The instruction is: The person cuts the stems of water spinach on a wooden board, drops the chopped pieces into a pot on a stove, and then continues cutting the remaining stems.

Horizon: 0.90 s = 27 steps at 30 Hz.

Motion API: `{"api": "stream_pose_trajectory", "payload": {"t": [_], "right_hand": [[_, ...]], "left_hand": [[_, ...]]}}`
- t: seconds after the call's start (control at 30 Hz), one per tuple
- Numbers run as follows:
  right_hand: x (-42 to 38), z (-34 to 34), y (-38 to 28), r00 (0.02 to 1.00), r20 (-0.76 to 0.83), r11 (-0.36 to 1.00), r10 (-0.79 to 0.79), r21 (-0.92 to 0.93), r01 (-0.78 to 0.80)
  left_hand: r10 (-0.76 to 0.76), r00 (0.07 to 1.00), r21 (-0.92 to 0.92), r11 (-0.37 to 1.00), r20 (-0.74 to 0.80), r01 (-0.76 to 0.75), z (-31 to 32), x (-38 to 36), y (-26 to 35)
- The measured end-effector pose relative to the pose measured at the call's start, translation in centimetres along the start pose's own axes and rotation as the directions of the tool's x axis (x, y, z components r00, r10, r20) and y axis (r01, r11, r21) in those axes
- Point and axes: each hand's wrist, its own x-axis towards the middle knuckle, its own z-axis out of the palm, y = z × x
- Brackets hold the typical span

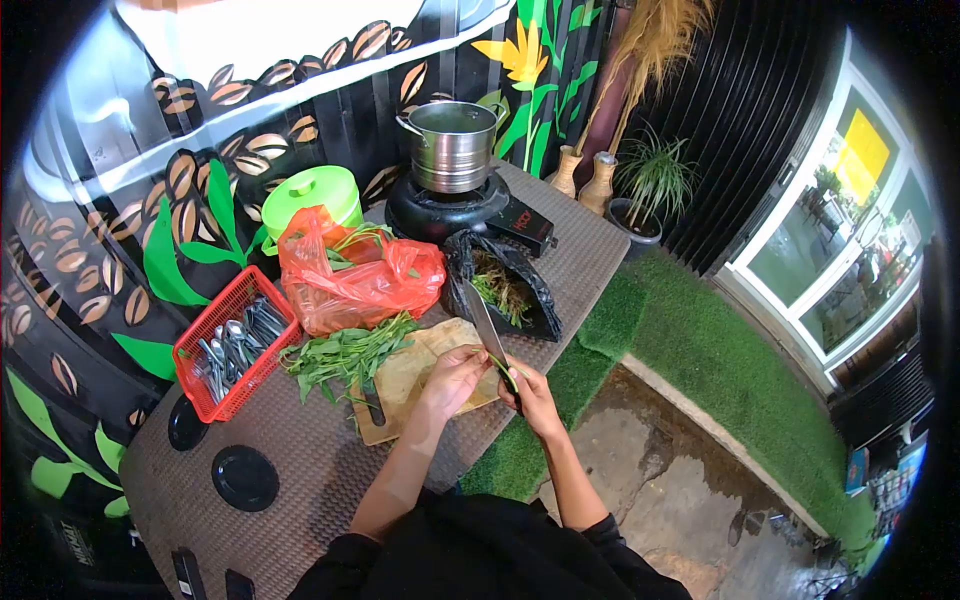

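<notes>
1. Your left hand (458, 377) has its fingertips pinched near one end of a green stem (503, 370); your right hand (537, 398) is closed around the handle of the knife (482, 320), its blade pointing away from you.
2. The stem is above the right edge of the cutting board (412, 388), between your hands.
3. Your left fingertips are close to the blade, so a slip on the smooth stem could nick them.
4. You hold the stem in the air, so a loose pinch could let cut bits drop off the desk (325, 457).
5. The stem looks slim, bright green and slightly curved; its cut end is too small to make out.
6. Leafy greens (350, 355) lie loosely heaped, partly over the board's left side.
</notes>
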Motion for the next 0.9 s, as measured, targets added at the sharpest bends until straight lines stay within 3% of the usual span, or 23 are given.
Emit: {"api": "stream_pose_trajectory", "payload": {"t": [0.27, 0.37, 0.5, 0.9], "right_hand": [[-0.1, 0.0, -0.1, 1.0, -0.007, 0.999, 0.025, 0.04, -0.024], [0.1, -0.2, 0.4, 1.0, -0.015, 1.0, 0.001, 0.028, -0.001], [0.1, -0.5, 0.1, 1.0, -0.014, 1.0, 0.008, 0.01, -0.008], [0.2, -0.3, -0.2, 1.0, 0.006, 1.0, 0.003, 0.011, -0.003]], "left_hand": [[0.001, 0.994, 0.035, 0.999, -0.108, 0.003, 0.7, -0.4, 0.7], [0.02, 0.999, -0.004, 1.0, -0.035, -0.02, 0.4, -0.4, 0.5], [-0.005, 0.996, 0.002, 1.0, -0.087, 0.005, 0.7, -0.5, 0.6], [0.021, 0.999, 0.048, 0.999, -0.03, -0.02, 0.4, -0.2, 0.3]]}}
